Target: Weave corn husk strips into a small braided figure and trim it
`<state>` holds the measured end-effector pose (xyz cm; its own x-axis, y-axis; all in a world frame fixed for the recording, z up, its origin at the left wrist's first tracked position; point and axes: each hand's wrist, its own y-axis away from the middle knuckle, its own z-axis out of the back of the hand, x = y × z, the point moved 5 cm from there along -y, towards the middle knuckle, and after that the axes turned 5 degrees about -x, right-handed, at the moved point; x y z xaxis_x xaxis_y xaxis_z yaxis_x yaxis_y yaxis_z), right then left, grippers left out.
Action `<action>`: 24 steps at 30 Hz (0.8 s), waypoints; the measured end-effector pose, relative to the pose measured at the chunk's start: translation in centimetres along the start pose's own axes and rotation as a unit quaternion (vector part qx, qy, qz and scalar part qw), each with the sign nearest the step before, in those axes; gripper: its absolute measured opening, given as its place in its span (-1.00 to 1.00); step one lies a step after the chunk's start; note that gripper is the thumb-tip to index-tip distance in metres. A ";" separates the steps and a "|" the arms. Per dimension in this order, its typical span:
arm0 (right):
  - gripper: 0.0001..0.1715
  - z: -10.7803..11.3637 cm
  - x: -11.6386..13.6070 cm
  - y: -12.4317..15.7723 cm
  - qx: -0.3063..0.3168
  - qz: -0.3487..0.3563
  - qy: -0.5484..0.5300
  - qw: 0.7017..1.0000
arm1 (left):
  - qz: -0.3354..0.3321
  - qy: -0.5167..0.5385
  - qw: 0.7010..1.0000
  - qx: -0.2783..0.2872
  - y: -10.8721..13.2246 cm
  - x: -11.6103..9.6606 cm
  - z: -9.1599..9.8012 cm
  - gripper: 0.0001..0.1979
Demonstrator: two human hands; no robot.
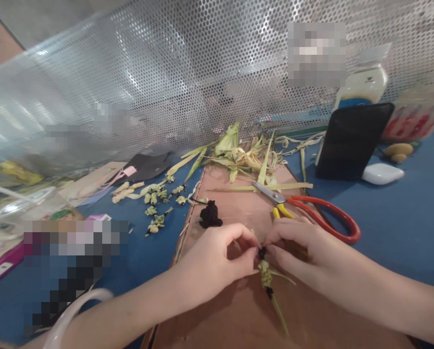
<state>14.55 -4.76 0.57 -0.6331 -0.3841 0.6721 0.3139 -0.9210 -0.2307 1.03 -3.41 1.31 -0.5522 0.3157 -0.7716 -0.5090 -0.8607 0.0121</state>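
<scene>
A small braided corn-husk piece (266, 277) stands out below my fingertips, with a stem trailing toward me and dark binding near its lower end. At its top is a knot of black thread (262, 253). My left hand (226, 249) pinches this thread from the left. From the other side, the thumb and forefinger of my right hand (300, 247) close on it too. Just beyond my left hand lies a tangled black ball of thread (209, 214). Red-handled scissors (322, 208) rest past my right hand, blades pointing away, beside a yellow-handled tool (284, 211) partly hidden by that hand.
A brown board (235, 194) lies under the work, with loose corn husks (239, 155) heaped at its far end. Several small braided pieces (157, 196) lie left on the blue table (133, 261). A black phone-like slab (353, 143) stands right. Perforated metal mesh (188, 72) rises behind.
</scene>
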 end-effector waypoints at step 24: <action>-0.82 0.2 0.5 0.2 -0.003 0.034 -0.006 0.999 | -0.170 -0.111 0.976 -0.083 0.5 -1.4 1.3 -0.88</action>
<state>14.47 -5.10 1.03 -0.6021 -0.4454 0.6626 0.3523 -0.8930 -0.2801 0.72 -3.74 3.26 -0.5089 0.6565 -0.5568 -0.5839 -0.7385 -0.3371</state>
